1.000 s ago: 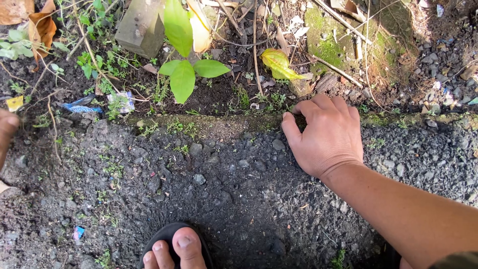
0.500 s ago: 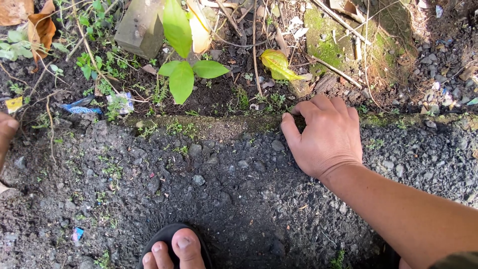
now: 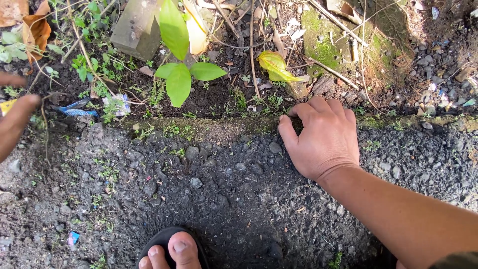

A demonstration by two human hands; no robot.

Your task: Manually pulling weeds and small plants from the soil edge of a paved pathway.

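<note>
My right hand (image 3: 323,139) lies palm down on the dark gravelly asphalt (image 3: 224,189). Its fingers curl over the mossy kerb edge (image 3: 214,127), and the fingertips are tucked into the crack there, hidden. My left hand (image 3: 15,119) comes in at the left border with finger and thumb apart. It holds nothing and is close to a thin dry twig (image 3: 45,117) and a yellow scrap (image 3: 6,105). A green-leaved seedling (image 3: 178,79) grows in the soil just beyond the edge, between the two hands.
Blue and white wrappers (image 3: 74,108) lie in the weeds left of the seedling. A grey concrete block (image 3: 134,27) stands behind it, and a yellowed leaf (image 3: 276,65) lies to the right. My toes in a black sandal (image 3: 174,249) are at the bottom, with a blue scrap (image 3: 73,238) on the asphalt.
My left hand has reached further into view at the left, up towards the twig and litter. My right hand has stayed on the kerb edge.
</note>
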